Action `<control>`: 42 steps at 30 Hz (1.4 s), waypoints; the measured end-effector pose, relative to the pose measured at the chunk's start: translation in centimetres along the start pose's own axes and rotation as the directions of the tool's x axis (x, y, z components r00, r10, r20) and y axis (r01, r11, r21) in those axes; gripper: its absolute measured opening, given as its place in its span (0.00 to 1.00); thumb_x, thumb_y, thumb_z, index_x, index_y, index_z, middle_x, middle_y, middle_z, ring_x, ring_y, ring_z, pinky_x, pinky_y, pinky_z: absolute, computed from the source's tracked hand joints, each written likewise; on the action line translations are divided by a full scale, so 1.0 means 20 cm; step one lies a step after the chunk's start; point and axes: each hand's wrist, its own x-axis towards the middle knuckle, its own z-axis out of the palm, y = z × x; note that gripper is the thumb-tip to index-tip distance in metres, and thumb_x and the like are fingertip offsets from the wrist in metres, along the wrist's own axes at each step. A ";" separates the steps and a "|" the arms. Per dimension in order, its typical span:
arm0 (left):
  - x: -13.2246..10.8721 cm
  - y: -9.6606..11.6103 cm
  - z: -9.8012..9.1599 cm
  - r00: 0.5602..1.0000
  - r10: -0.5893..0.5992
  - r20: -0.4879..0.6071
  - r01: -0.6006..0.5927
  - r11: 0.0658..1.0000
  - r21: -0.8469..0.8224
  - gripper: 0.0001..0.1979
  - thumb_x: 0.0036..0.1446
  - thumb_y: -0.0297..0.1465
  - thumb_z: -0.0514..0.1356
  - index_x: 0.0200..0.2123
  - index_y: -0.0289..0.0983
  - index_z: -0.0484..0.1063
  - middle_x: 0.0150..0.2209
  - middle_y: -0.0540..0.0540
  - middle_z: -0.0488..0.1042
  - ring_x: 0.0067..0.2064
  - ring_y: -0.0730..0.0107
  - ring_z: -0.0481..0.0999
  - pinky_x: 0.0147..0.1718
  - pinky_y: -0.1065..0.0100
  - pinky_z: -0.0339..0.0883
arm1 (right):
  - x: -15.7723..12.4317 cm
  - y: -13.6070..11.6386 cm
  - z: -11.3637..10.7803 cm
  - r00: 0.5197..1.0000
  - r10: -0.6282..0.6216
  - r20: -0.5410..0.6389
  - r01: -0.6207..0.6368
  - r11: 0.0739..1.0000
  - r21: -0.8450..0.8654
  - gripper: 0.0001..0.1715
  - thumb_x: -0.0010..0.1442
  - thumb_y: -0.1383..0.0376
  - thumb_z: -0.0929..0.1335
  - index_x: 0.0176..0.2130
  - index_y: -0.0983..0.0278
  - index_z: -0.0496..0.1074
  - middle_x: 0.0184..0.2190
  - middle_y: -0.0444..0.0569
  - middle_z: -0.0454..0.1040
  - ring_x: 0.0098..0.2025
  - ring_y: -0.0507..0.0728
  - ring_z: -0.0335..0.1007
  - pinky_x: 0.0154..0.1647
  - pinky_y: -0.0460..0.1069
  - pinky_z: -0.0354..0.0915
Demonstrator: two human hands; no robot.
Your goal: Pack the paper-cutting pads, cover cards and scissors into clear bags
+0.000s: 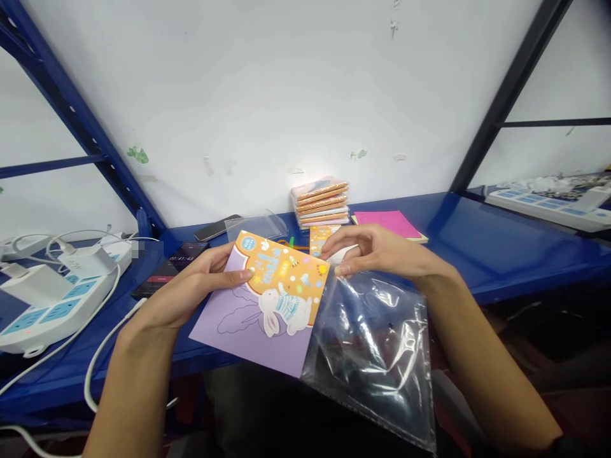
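My left hand (214, 273) grips the left corner of a square booklet (281, 305), thumb on top. Its cover is orange and purple with a white rabbit in a striped sweater. A clear plastic bag (377, 350) hangs beside the booklet's right edge. With thumb and fingers closed on the bag's upper edge, my right hand (363, 251) holds it near the booklet's upper right corner. Whether that corner lies inside the bag I cannot tell. Partly covered by my right hand, another orange printed piece (322, 238) lies on the table behind.
Several wrapped booklets form a stack (321, 202) against the wall, with pink sheets (389, 224) to its right. A phone (174, 264) showing a timer, a dark phone (217, 228) and another clear bag (258, 226) lie left. Power strips with cables (71, 292) occupy the table's left side.
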 end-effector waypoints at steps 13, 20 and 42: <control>0.02 -0.03 0.00 0.998 0.046 0.048 -0.044 0.998 -0.048 0.23 0.56 0.28 0.72 0.55 0.40 0.77 0.45 0.41 0.86 0.36 0.60 0.87 0.37 0.67 0.82 | 0.01 0.01 0.01 1.000 -0.002 -0.005 0.002 1.000 -0.002 0.19 0.52 0.58 0.80 0.46 0.53 0.81 0.48 0.44 0.81 0.49 0.59 0.78 0.47 0.54 0.75; 0.02 -0.03 0.01 0.998 0.044 0.035 -0.041 0.996 -0.081 0.22 0.54 0.27 0.72 0.53 0.39 0.79 0.50 0.39 0.84 0.40 0.56 0.87 0.35 0.68 0.82 | 0.00 0.01 0.00 0.999 0.004 -0.043 -0.006 0.999 -0.042 0.20 0.51 0.57 0.80 0.45 0.54 0.81 0.44 0.45 0.82 0.47 0.59 0.79 0.49 0.55 0.75; 0.01 -0.02 0.00 0.999 0.032 -0.001 -0.032 0.999 -0.024 0.23 0.54 0.28 0.72 0.54 0.38 0.78 0.47 0.38 0.85 0.38 0.55 0.87 0.33 0.66 0.82 | -0.01 -0.02 0.01 0.990 0.056 -0.127 -0.062 0.997 -0.038 0.17 0.52 0.58 0.80 0.42 0.55 0.80 0.42 0.45 0.83 0.47 0.59 0.81 0.51 0.56 0.76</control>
